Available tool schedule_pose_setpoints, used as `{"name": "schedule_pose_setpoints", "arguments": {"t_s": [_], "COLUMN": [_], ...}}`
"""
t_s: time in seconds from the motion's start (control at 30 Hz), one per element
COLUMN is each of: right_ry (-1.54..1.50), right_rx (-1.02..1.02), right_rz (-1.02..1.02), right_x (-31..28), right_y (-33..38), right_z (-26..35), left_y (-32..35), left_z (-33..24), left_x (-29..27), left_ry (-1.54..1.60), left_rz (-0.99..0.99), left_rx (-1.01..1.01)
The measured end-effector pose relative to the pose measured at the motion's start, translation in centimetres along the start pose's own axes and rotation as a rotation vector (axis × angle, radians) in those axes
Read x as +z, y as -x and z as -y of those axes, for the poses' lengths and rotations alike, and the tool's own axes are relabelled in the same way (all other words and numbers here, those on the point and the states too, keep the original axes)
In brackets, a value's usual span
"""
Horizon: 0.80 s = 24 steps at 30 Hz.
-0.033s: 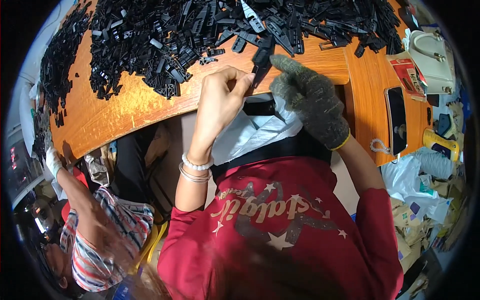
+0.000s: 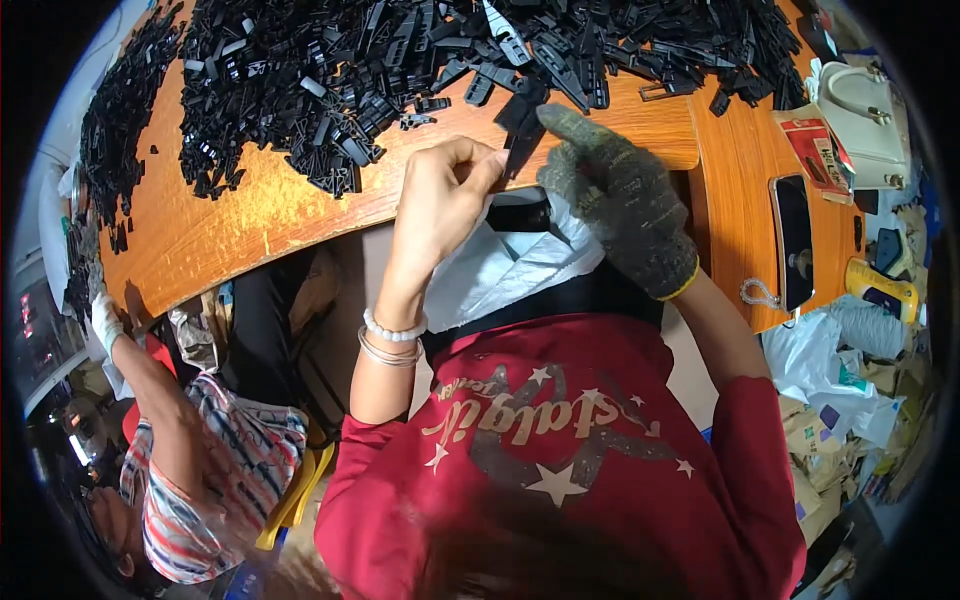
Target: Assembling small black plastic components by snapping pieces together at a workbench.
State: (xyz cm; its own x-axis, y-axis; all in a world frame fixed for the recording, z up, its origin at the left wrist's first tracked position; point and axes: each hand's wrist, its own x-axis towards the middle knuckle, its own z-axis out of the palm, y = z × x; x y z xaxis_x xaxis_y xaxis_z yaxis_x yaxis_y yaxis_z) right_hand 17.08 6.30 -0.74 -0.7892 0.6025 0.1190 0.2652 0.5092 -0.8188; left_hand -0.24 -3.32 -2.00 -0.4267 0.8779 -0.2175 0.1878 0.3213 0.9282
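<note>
My left hand [image 2: 440, 195], bare with a beaded bracelet at the wrist, pinches the near end of a flat black plastic part [image 2: 522, 118] between thumb and fingertips. The part points away from me, toward the pile. My right hand [image 2: 630, 195] wears a dark knitted glove with a yellow cuff. Its index finger stretches out beside the part's right edge, and its other visible fingertip is apart from it, with nothing seen between them. Below my hands lies a white cloth [image 2: 515, 265] across my lap, with a black piece [image 2: 520, 216] at its upper edge.
A large heap of black plastic parts [image 2: 300, 80] covers the far side of the wooden table [image 2: 250, 225]. To the right are a phone [image 2: 793, 240], a red packet [image 2: 815, 150] and a pale handbag [image 2: 865, 120]. At left, a co-worker's gloved hand [image 2: 106, 320] reaches toward another heap.
The black part has turned slightly in my left fingers and shows a broader face. My right index finger has shifted a little up and left. My left hand stays nearly in place.
</note>
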Motion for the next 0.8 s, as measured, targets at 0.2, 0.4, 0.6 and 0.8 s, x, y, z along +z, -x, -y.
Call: {"name": "schedule_pose_setpoints", "arguments": {"t_s": [0.2,0.4,0.6,0.8], "right_ry": [0.514,0.635,0.419,0.490], "right_rx": [-0.247,-0.416,-0.388,-0.184], "right_rz": [0.003,-0.104,-0.048,-0.030], "right_x": [0.4,0.6,0.2,0.2], "right_y": [-1.1,-1.5,-1.0,-0.1], "right_z": [-0.1,-0.9,-0.9,-2.5], "left_y": [0.5,1.0,-0.8,1.0], "left_z": [0.4,-0.3,1.1,0.5], "left_x": [-1.0,-1.5,-3.0,-1.2], "left_ry": [0.499,-0.168,-0.785,-0.507], "left_rz": [0.411,-0.241,-0.471,-0.109], "left_rx": [-0.213,0.125,0.500,0.517]}}
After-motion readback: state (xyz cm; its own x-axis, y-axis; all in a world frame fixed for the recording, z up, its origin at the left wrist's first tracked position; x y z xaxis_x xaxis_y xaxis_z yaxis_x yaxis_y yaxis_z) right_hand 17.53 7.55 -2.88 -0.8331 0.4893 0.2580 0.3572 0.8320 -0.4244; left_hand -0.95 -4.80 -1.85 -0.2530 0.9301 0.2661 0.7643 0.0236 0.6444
